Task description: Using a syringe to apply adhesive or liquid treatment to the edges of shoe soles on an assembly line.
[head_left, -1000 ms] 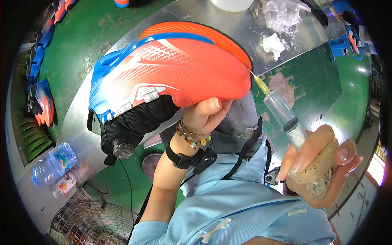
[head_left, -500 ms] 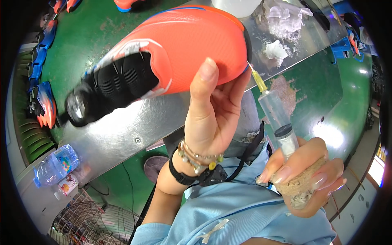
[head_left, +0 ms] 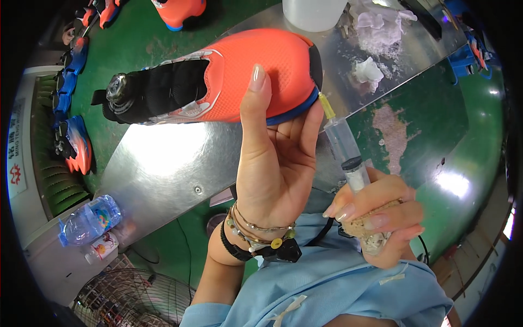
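Note:
An orange sneaker (head_left: pixel 234 76) with a black collar and a blue sole edge lies sideways above the metal table, its toe to the right. My left hand (head_left: pixel 272 147) grips it near the toe, thumb on the upper and fingers underneath. In my right hand (head_left: pixel 381 215) is a syringe (head_left: pixel 343 144) with a yellow needle hub, pointing up and left. The needle tip meets the sole edge at the toe; whether it touches is hard to tell. A worn tan wad (head_left: pixel 370 218) is also clasped in that hand.
Crumpled white film (head_left: pixel 376 27) and a white scrap (head_left: pixel 369 72) lie on the metal table (head_left: pixel 218 158) beside a white tub (head_left: pixel 313 13). Plastic bottles (head_left: pixel 90 220) stand at the left. A wire fan guard (head_left: pixel 131 300) is at lower left. More shoes (head_left: pixel 76 144) line the far left.
The shoe has turned more level, with more of its blue sole edge showing. My right hand and the syringe have moved left and up, staying at the toe edge.

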`<state>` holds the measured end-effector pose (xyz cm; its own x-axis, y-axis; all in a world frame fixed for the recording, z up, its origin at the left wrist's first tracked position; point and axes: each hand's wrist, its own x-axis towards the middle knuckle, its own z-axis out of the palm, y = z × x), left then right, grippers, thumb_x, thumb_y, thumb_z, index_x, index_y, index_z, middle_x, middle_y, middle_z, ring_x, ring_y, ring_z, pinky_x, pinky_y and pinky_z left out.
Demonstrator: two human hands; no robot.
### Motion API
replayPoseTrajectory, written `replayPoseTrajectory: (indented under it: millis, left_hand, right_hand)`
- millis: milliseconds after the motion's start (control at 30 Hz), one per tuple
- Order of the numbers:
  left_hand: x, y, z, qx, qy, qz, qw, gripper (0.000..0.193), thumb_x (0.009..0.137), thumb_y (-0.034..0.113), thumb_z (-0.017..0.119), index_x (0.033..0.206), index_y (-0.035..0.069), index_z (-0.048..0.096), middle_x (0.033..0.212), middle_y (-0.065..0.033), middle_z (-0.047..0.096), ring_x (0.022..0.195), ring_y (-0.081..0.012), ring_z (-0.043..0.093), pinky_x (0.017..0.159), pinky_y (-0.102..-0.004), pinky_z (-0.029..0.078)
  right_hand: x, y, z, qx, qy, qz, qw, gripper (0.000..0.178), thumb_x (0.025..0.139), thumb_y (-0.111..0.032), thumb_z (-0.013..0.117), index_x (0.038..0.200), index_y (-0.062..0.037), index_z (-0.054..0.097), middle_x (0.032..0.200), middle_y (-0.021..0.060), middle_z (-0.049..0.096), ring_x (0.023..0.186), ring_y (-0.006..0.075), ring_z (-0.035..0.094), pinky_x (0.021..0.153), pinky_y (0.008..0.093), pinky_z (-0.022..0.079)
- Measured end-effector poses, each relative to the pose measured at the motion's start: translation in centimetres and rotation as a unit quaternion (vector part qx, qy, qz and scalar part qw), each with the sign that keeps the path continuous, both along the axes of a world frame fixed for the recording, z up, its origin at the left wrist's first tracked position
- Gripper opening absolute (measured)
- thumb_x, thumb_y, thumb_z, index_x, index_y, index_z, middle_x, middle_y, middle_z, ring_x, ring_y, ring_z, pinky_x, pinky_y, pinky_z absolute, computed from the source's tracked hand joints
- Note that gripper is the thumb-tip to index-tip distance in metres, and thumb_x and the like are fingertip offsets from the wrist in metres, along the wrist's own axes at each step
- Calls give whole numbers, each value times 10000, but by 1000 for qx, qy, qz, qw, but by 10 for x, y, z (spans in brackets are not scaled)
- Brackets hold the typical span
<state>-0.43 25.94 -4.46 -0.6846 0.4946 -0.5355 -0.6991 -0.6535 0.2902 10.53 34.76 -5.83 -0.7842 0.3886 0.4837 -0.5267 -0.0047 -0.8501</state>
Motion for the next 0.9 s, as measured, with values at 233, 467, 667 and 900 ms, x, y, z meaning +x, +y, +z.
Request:
replayPoseTrajectory:
  millis: [233,467,667,900]
  left_hand:
    - [-1,3,-1,10,-26,-7,1000,408,803,328,632,1084,56,515,1049,-31,579,949,-129,574,840,-264,499]
    - [-13,9,-6,23,3,0,1000,307,814,240,630,1040,49,551,1049,-20,584,945,-128,571,920,-298,458]
    - [-85,-42,-43,-23,-51,-24,998,407,791,368,630,1127,154,544,1070,-94,579,1039,-244,546,888,-285,465]
    - [-265,-275,-112,-210,161,301,916,576,742,410,631,1100,-28,520,1051,-80,578,774,-93,581,618,-151,501]
  right_hand:
    - [0,1,-4,39,28,-2,999,510,958,-341,222,908,1,597,785,153,594,481,136,486,436,264,381]
    - [1,8,5,23,26,-70,997,476,950,-362,225,904,-5,536,852,180,542,570,204,553,522,285,463]
    - [4,39,15,39,-47,-121,991,367,941,-357,241,1020,-46,421,889,184,480,653,254,548,568,348,469]
    - [-17,66,-15,-1,-55,-233,971,368,921,-274,268,991,23,474,870,181,514,615,242,524,537,335,443]
